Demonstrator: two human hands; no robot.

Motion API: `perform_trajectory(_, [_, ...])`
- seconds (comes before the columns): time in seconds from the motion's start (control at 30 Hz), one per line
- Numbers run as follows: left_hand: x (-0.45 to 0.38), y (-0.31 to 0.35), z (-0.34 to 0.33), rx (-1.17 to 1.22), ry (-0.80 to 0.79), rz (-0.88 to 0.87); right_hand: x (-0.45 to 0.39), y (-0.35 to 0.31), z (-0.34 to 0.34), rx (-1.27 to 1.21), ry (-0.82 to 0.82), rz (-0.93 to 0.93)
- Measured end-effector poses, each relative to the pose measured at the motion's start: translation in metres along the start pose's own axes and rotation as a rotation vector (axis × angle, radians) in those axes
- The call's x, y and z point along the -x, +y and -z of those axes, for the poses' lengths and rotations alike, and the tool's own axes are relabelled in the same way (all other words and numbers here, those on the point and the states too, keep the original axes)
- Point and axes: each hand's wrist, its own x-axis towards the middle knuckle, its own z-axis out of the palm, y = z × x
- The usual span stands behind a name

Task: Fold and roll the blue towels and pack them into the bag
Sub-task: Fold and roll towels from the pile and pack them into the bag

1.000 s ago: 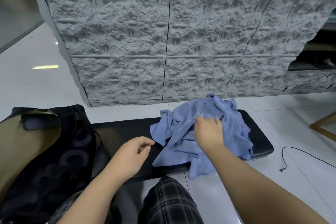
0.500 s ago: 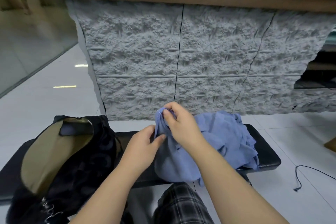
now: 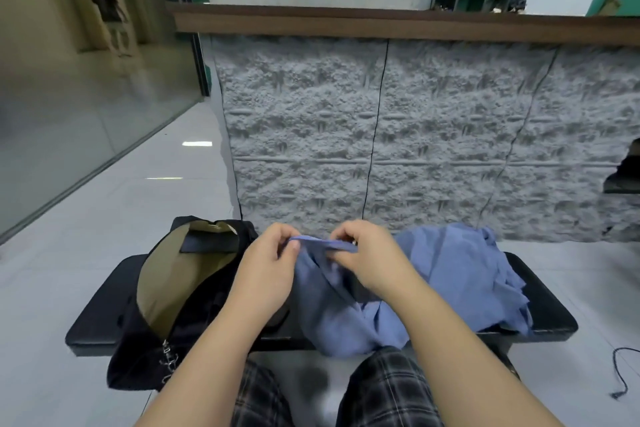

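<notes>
No readable text in my view.
I could make out no words, labels, brands or numbers; a small poster far back was too blurred to read.

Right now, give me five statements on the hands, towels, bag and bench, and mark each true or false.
1. Both the left hand and the right hand pinch the top edge of one blue towel. True.
2. The black bag is zipped shut. False: it gapes open, showing its tan lining.
3. The towel pile lies on the floor. False: it lies on the black bench.
4. The bag sits left of the towels. True.
5. A rolled towel lies inside the bag. False: none is visible there.
</notes>
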Motion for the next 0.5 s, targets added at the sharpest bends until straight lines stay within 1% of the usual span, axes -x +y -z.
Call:
perform_trajectory(0.03, [0.002, -0.001, 0.006, 0.001, 0.041, 0.021, 0.002, 0.003, -0.001, 0.052, -0.004, -0.061])
perform_trajectory(0.1, [0.005, -0.004, 0.020, 0.000, 0.103, 0.090, 0.007, 0.010, -0.003, 0.071, 0.027, -0.157])
perform_trajectory(0.17, [0.007, -0.008, 0.031, -0.009, 0.140, 0.162, 0.011, 0.015, -0.007, -0.034, 0.068, -0.196])
perform_trajectory(0.23, [0.008, -0.016, 0.037, -0.034, 0.117, 0.202, 0.013, 0.013, -0.013, -0.210, 0.097, -0.192])
perform_trajectory(0.3, [0.011, -0.021, 0.037, -0.017, 0.023, 0.225, 0.013, 0.004, -0.018, -0.328, 0.093, -0.168])
perform_trajectory(0.37, [0.018, -0.016, 0.031, 0.056, -0.119, 0.161, 0.012, -0.006, -0.024, -0.377, 0.069, -0.109])
perform_trajectory(0.43, [0.022, -0.006, 0.021, 0.082, -0.224, 0.036, 0.013, -0.015, -0.029, -0.373, 0.033, -0.033])
perform_trajectory(0.47, [0.023, -0.003, 0.016, 0.059, -0.221, -0.023, 0.014, -0.017, -0.032, -0.368, 0.020, -0.011])
perform_trajectory(0.5, [0.022, -0.001, 0.012, 0.022, -0.180, -0.065, 0.014, -0.018, -0.034, -0.359, 0.017, 0.001])
